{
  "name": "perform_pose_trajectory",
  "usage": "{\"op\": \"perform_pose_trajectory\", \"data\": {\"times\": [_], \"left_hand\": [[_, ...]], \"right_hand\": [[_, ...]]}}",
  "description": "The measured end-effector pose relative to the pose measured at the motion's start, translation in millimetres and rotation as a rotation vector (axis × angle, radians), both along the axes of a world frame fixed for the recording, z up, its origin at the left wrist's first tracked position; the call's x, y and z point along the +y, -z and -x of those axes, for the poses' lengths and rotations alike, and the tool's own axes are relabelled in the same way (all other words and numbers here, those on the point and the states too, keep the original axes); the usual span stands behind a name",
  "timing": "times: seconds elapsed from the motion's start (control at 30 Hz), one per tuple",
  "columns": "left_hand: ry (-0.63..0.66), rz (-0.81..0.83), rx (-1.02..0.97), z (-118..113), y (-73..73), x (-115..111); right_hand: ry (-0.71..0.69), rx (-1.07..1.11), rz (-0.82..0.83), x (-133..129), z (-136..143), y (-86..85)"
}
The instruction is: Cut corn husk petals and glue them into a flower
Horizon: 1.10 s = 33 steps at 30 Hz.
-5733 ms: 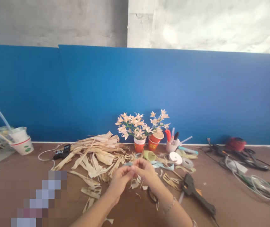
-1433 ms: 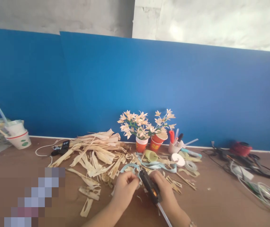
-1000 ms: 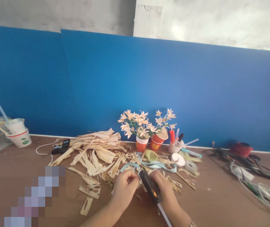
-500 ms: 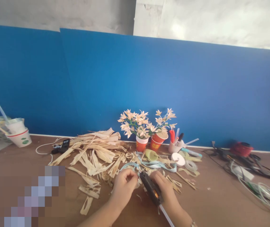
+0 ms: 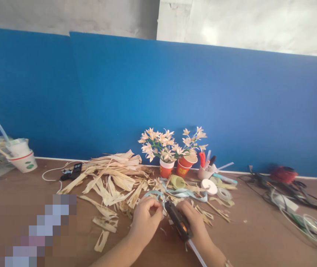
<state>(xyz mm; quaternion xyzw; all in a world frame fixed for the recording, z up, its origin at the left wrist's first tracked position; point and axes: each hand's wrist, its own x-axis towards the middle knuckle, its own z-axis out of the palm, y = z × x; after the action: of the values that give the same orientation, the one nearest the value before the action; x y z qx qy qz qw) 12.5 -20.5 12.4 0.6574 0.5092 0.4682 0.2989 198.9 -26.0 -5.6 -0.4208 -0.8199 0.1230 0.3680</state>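
Note:
My right hand (image 5: 193, 220) is wrapped round a black hot glue gun (image 5: 178, 221), its nozzle pointing away from me and a clear glue stick (image 5: 197, 253) sticking out of its back end. My left hand (image 5: 147, 218) is closed in a pinch just left of the nozzle; whatever its fingertips hold is too small or hidden to make out. Beyond both hands lies a light blue ribbon (image 5: 184, 193) among dried corn husks (image 5: 116, 178). Pale husk flowers (image 5: 161, 142) on green stems stand in red paper cups (image 5: 166, 169) at the back.
White tape (image 5: 209, 187) and a clear tape roll (image 5: 224, 194) lie beyond my right hand, near a cup of pens (image 5: 205, 172). Cables (image 5: 286, 200) and a red object (image 5: 283, 174) occupy the right side. A paper cup (image 5: 23, 162) with sticks stands far left, before the blue partition (image 5: 119, 92).
Almost nothing differs. The glue gun and both hands keep nearly the same place, with only a very slight shift of the gun.

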Motion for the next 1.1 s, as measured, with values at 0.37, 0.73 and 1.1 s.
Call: {"op": "perform_pose_trajectory", "data": {"times": [0.37,0.73,1.1], "left_hand": [[-0.016,-0.053,0.05,4.0,0.6,2.0],[-0.031,-0.182,0.202,8.6,-1.8,1.9],[-0.054,-0.293,0.257,8.5,-3.0,-0.8]], "right_hand": [[-0.039,0.008,-0.016,0.1,-3.1,1.7],[-0.039,-0.014,0.013,0.4,-2.0,-3.7],[0.026,-0.064,0.012,1.2,-4.5,2.0]]}}
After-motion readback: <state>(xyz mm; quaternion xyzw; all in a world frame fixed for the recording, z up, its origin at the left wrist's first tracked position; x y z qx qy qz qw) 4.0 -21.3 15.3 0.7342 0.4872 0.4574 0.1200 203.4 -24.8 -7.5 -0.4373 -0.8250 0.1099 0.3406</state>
